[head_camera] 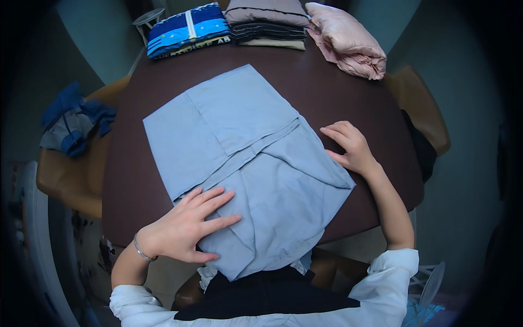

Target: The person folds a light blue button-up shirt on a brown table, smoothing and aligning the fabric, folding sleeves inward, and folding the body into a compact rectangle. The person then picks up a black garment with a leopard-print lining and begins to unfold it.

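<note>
A light blue cloth (229, 118), partly folded, lies over the dark brown table (135, 196). Its near part is creased and hangs past the table's front edge towards my lap. My left hand (192, 225) rests flat on the cloth's near left part, fingers spread, with a silver bracelet at the wrist. Beside the cloth's right edge is my right hand (347, 147), fingers bent and apart; its thumb is close to that edge, and whether it touches the fabric I cannot tell. Neither hand grips anything.
At the table's far side stand a stack of folded blue patterned textiles (188, 30), a stack with black and mauve fabric (267, 30) and a folded pink puffy textile (347, 41). Tan chairs (73, 175) flank the table; blue and grey clothing (75, 122) lies on the left one.
</note>
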The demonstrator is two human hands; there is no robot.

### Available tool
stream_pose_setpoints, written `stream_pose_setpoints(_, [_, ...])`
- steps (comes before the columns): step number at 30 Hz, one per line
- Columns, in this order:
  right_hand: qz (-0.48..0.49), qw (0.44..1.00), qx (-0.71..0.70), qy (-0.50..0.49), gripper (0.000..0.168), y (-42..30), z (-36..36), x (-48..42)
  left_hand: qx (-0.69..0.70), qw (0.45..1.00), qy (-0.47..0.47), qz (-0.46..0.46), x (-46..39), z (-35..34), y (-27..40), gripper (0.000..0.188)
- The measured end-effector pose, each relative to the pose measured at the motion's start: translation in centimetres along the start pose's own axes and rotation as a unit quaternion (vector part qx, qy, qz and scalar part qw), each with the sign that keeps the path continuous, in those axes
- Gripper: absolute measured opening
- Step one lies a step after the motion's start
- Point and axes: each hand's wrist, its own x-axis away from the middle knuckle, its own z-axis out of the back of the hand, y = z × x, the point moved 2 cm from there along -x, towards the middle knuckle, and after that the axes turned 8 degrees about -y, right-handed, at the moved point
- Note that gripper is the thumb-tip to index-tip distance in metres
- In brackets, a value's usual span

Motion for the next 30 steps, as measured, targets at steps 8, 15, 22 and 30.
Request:
stream_pose_setpoints(8, [-0.080,0.984,-0.160,0.013,0.017,-0.1,0.5,-5.9,0.096,0.889,0.394,0.213,2.5,2.7,-7.6,0.016])
stream_pose_setpoints(15, [-0.244,0.939,-0.238,-0.052,0.037,5.0,-7.0,-17.0,0.088,0.827,0.354,0.428,3.2,5.0,-18.7,0.040])
stream_pose_setpoints(22, [-0.380,0.880,-0.263,-0.109,0.049,6.3,-9.4,-24.5,0.345,0.748,0.469,0.319,4.3,3.4,-19.2,0.061])
stream_pose_setpoints(30, [-0.362,0.785,-0.489,-0.119,0.022,5.7,-10.3,-23.7,0.451,0.736,0.417,0.286,3.4,3.7,-18.3,0.046])
